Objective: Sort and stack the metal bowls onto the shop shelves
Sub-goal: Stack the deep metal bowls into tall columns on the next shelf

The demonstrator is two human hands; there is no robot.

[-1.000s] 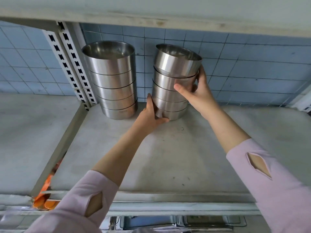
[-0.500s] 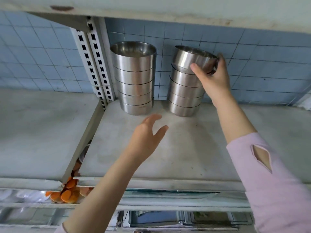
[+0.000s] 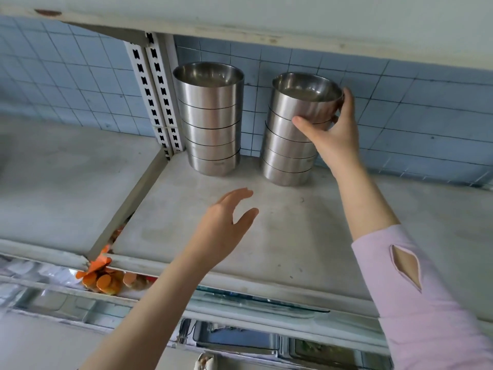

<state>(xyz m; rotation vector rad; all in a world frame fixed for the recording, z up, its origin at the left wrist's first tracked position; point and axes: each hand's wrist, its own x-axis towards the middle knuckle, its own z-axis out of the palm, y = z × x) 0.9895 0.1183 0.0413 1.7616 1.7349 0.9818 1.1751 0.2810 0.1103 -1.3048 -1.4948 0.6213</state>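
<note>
- The left hand [image 3: 224, 222] had been withdrawn from the right stack [image 3: 290, 145], fingers spread, empty.
- The top bowl [image 3: 304, 100] was clamped by the right hand [image 3: 333, 129], tilted, unseated.

The left hand [image 3: 224, 225] has let go of the right bowl stack [image 3: 292, 140].
</note>
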